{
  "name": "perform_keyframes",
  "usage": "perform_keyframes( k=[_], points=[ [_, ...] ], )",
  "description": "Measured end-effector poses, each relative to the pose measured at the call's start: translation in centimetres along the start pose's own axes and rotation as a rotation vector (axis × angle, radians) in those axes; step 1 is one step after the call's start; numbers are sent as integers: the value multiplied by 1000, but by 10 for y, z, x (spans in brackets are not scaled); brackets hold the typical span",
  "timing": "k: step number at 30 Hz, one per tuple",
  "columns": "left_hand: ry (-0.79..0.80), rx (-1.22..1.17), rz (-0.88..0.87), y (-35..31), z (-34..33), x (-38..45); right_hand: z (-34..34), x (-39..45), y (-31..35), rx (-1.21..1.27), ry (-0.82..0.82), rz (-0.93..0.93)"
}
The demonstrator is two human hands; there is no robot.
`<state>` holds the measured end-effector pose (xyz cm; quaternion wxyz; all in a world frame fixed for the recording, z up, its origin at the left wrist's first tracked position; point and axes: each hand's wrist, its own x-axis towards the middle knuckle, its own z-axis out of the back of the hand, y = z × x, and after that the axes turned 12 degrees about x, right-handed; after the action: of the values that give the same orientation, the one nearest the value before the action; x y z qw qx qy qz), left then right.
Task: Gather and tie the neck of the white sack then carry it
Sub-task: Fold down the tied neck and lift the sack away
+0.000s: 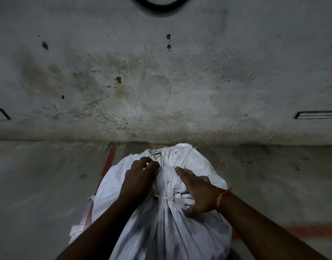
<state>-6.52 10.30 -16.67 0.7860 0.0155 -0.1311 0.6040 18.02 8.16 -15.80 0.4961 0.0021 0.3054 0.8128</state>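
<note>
White woven plastic is bunched under both hands: the left hand (pixel 140 177) curls its fingers into the gathered cloth at the left side of the neck and grips it, while the right hand (pixel 197 192) lies flatter against the right side, fingers fairly straight and pressing, thumb hooked low on the fabric. Whether the right hand truly clasps a fold cannot be told from here.

Between the two hands runs the gathered neck of the white woven sack (pixel 161 231), already cinched by one thin white tie band (pixel 166 198) wound round it; above the band the loose mouth of the sack (pixel 170 152) flares out. The sack stands on the grey concrete floor (pixel 39 184), close to the foot of the stained grey concrete wall (pixel 161 81), right in front of the person.

Judging by the band in place, gathering and tying look done or nearly so, and the step in hand seems to be taking hold for the lift. The next move calls for a firm grasp with both hands round the neck at or above the band, then a steady lift so the tie does not slip.

Counted: one sack, one tie band, two hands, one orange thread bracelet (pixel 220 198) on the right wrist, two red painted floor lines (pixel 109 156).
</note>
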Motion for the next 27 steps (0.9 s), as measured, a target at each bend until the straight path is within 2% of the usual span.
perform_keyframes(
  k=[3, 5, 11, 16, 17, 19, 21, 24, 27],
  points=[
    [73, -182, -174, 22, -5, -26, -3, 1, -5, -13, -30, 7],
    [169, -187, -217, 30, -4, -45, -8, 3, -7, -32, -68, 5],
    [224, -85, -128, 31, -15, -48, -18, 5, -2, -28, -208, -26],
    [222, -116, -55, 32, -25, -40, -10, 0, -6, -54, -165, -49],
    [221, -132, -44, 33, -23, -40, -8, 0, -10, 23, -137, -42],
    [211, -143, -42, 32, -18, -41, 0, -2, -13, 364, -142, -23],
    [182, -171, -35, 29, -15, -44, 4, -2, -8, 578, -245, -18],
    [147, -202, -3, 26, -14, -47, -1, 4, -7, 499, -304, -30],
    [166, -185, 41, 27, -21, -51, -8, 2, -13, 309, -164, -22]
  ],
)
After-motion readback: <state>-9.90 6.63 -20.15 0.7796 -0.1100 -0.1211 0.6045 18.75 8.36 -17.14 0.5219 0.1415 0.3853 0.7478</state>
